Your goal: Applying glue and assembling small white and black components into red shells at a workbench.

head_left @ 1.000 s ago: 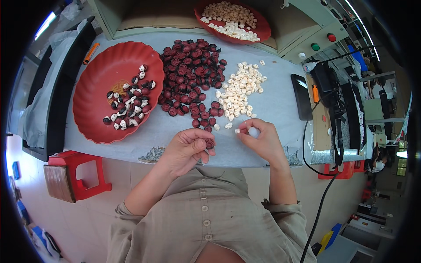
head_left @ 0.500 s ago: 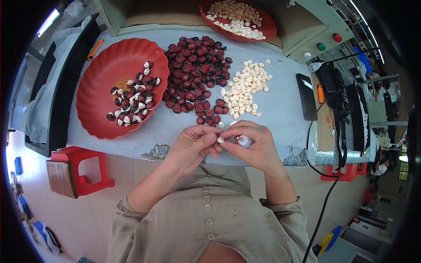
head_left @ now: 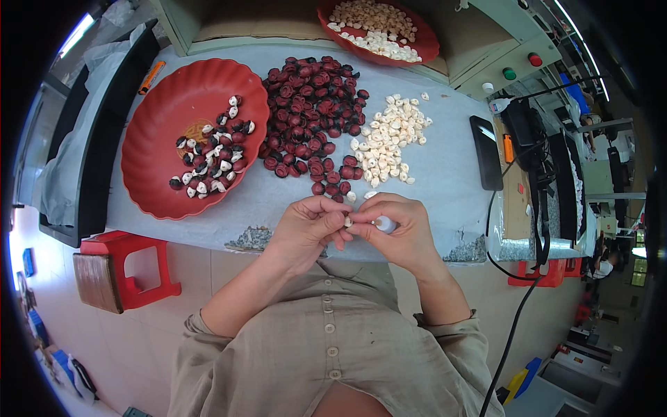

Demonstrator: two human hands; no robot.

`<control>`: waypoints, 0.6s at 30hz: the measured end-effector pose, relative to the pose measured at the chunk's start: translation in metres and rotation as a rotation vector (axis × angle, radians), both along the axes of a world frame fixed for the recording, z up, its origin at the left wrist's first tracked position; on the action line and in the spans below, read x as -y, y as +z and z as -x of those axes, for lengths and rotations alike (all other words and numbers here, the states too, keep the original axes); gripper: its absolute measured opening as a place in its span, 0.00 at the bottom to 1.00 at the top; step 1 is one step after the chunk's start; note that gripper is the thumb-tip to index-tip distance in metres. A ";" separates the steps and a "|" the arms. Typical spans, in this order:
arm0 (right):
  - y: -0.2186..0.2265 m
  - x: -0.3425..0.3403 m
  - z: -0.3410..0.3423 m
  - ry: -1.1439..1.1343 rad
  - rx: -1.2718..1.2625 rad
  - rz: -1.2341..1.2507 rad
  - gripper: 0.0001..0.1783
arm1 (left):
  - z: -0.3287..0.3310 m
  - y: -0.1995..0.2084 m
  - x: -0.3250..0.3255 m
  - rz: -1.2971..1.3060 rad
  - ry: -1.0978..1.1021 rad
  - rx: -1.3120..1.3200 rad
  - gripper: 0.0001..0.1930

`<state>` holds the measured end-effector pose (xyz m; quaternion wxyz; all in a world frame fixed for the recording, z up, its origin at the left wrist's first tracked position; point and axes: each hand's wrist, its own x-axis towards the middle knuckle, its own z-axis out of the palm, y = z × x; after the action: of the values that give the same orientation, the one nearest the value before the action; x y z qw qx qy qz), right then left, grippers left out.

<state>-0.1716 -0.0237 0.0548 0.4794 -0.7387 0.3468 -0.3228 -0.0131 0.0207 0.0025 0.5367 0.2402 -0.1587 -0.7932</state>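
Observation:
At the table's near edge my left hand [head_left: 302, 235] pinches a small cream-and-dark piece [head_left: 348, 222] between thumb and fingers. My right hand [head_left: 406, 233] is closed round a small white bottle [head_left: 385, 224], with its thumb and forefinger meeting the same piece. Just beyond the hands lies a heap of dark red, black-edged rosebud-like pieces [head_left: 313, 104]. To its right spreads a pile of cream shell-shaped pieces [head_left: 389, 139]. A scalloped red plate [head_left: 153, 125] on the left bears several joined red, black and white pieces.
Another red dish [head_left: 425, 52] of cream pieces sits in a green-grey cabinet [head_left: 472, 52] at the back. A dark phone [head_left: 486, 153] lies on the right near a black cable [head_left: 511, 333]. On the floor at left stands a red stool [head_left: 149, 260].
My right thumb and forefinger have closed in on the small piece, and the bottle has tilted slightly. My left hand has hardly moved.

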 end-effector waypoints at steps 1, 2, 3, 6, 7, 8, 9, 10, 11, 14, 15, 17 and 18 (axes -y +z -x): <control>0.000 -0.001 0.000 -0.014 -0.009 0.041 0.08 | 0.000 0.000 0.000 0.010 -0.001 0.017 0.09; 0.001 -0.002 0.000 -0.014 -0.006 0.043 0.08 | 0.000 0.002 0.000 0.011 -0.001 0.019 0.09; 0.001 -0.004 0.000 -0.043 0.036 -0.068 0.10 | 0.001 0.003 -0.002 -0.004 0.010 0.005 0.10; 0.001 0.001 0.014 -0.220 0.142 -0.382 0.10 | 0.003 0.005 -0.003 -0.014 0.034 -0.007 0.13; -0.008 0.003 0.022 -0.350 0.254 -0.476 0.09 | 0.002 0.004 -0.004 -0.023 0.024 0.018 0.13; -0.012 0.006 0.029 -0.367 0.398 -0.563 0.10 | 0.001 0.005 -0.005 -0.046 0.011 -0.004 0.13; -0.012 0.006 0.032 -0.363 0.403 -0.564 0.10 | 0.001 0.005 -0.007 -0.045 0.013 0.002 0.13; -0.013 0.005 0.034 -0.377 0.541 -0.605 0.11 | 0.002 0.004 -0.008 0.016 0.031 0.088 0.12; -0.014 0.003 0.036 -0.390 0.680 -0.646 0.12 | 0.004 0.003 -0.010 0.078 0.047 0.174 0.12; -0.031 -0.001 0.042 -0.421 0.617 -0.553 0.14 | 0.006 0.000 -0.013 0.096 0.044 0.336 0.10; -0.035 -0.002 0.044 -0.436 0.563 -0.484 0.14 | 0.007 0.000 -0.013 0.111 0.047 0.378 0.10; -0.039 -0.004 0.046 -0.431 0.585 -0.476 0.15 | 0.009 0.001 -0.012 0.128 0.029 0.421 0.09; -0.041 -0.004 0.047 -0.430 0.604 -0.467 0.16 | 0.008 0.001 -0.012 0.145 0.008 0.461 0.09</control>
<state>-0.2184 -0.0192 0.0140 0.6352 -0.3939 0.4007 -0.5300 -0.0215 0.0332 0.0033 0.5052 0.3762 -0.3324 -0.7020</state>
